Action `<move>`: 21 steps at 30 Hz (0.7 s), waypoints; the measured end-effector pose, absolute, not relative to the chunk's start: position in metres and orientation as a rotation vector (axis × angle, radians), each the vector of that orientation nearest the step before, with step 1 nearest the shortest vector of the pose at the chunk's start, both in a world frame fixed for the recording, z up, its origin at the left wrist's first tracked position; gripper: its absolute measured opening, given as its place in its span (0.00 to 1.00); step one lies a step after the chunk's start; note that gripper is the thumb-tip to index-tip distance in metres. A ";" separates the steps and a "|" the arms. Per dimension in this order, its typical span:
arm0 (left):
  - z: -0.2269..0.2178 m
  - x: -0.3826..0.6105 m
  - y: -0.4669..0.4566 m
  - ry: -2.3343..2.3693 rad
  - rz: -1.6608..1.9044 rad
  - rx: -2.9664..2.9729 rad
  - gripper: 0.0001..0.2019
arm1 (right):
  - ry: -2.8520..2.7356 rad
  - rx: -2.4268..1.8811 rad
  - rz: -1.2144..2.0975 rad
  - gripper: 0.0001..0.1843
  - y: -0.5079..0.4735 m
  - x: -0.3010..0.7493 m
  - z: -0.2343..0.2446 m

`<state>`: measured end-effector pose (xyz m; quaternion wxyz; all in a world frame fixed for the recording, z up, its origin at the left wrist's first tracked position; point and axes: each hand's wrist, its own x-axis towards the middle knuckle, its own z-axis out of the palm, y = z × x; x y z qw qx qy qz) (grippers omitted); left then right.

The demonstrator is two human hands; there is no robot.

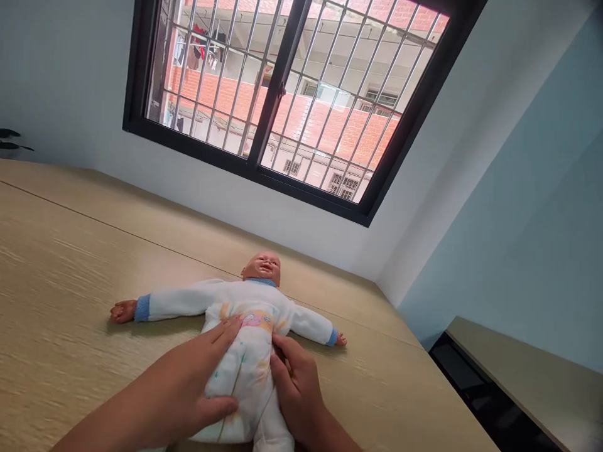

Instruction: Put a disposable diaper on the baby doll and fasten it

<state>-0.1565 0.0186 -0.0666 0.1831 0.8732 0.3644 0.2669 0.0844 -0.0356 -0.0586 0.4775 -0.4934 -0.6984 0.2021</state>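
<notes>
Had a doll (245, 301) flat on its back on the wooden surface (70, 282), hips right between both hands. Had the left hand (198, 376) spread open over the near side of a white diaper (247, 367), with fingertips touching the printed waistband and the thumb tucked along the lower edge. Had the right hand (294, 383) pressed against the diaper's other side with bent, bunched fingers; couldn't tell whether pinching the fabric or only pushing on it. Saw the doll's head just beyond the fingertips, pointed away toward the wall. Saw both white sleeves with blue cuffs stretched wide, one far out past the left hand, the other just beyond the right. Caught one white leg running back between the wrists. Spotted a barred window (292, 94) high beyond the hands, a second surface (532, 376) well off to the right of the right hand, and a dark leaf (9, 139) far out past the left.
</notes>
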 end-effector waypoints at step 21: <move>-0.045 -0.173 -0.045 1.187 0.994 1.826 0.27 | -1.726 -1.549 0.515 0.09 -0.081 0.070 -0.016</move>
